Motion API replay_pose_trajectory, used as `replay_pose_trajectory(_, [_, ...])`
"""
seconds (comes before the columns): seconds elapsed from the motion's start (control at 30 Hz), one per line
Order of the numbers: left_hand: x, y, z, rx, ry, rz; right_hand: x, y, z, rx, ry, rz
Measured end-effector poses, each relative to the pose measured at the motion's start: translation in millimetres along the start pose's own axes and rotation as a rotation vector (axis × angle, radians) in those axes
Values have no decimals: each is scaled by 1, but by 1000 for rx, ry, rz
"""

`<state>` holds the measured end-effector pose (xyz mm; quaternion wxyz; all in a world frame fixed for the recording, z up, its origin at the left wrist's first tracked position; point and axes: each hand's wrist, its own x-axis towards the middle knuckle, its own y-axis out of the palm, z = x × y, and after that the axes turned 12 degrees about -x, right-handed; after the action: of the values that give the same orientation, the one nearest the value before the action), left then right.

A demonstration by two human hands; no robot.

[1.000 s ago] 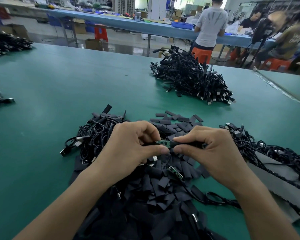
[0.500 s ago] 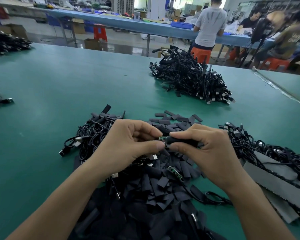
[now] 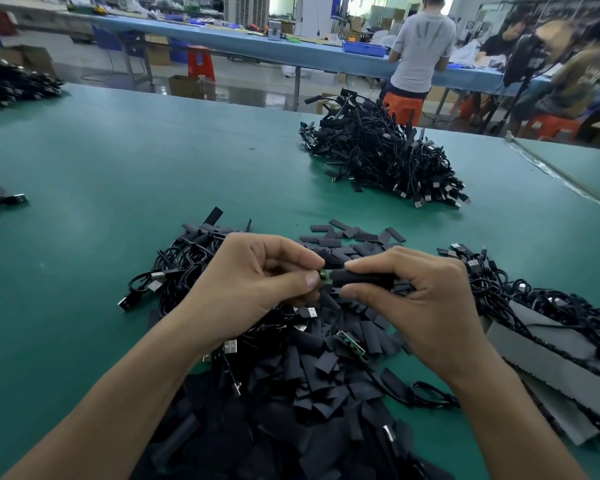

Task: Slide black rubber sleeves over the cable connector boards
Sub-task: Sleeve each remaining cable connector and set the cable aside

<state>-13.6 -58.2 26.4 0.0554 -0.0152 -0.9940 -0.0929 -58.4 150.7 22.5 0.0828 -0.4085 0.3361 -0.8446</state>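
— Biggest first?
— Green work table [image 3: 118,188], edge to edge. At the far side, a tangled cable heap [image 3: 381,157].

— Nearer in?
— Loose black rubber sleeves [image 3: 309,386] in a pile at the front, flanked by a left cable bundle [image 3: 174,268] and a right cable bundle [image 3: 548,303]. Grey strips [image 3: 551,362] alongside and partly beneath the right one.

— And above the pile?
— Left hand [image 3: 253,289], fingers curled, pinching the end of a connector board [image 3: 325,277] between thumb and forefinger. Right hand [image 3: 420,306] gripping a held sleeve [image 3: 361,278] with thumb below and fingers on top.

— Sleeve on yet?
— Over most of the board, showing only a short green tip between the fingertips.

— Anything smaller?
— A second bare board [image 3: 351,344], lying on the pile just below.
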Motion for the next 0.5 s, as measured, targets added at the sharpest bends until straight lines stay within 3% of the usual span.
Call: replay_pose_trajectory(0.5, [-1, -1, 1, 84, 41, 59, -3, 12, 0, -80, -90, -43])
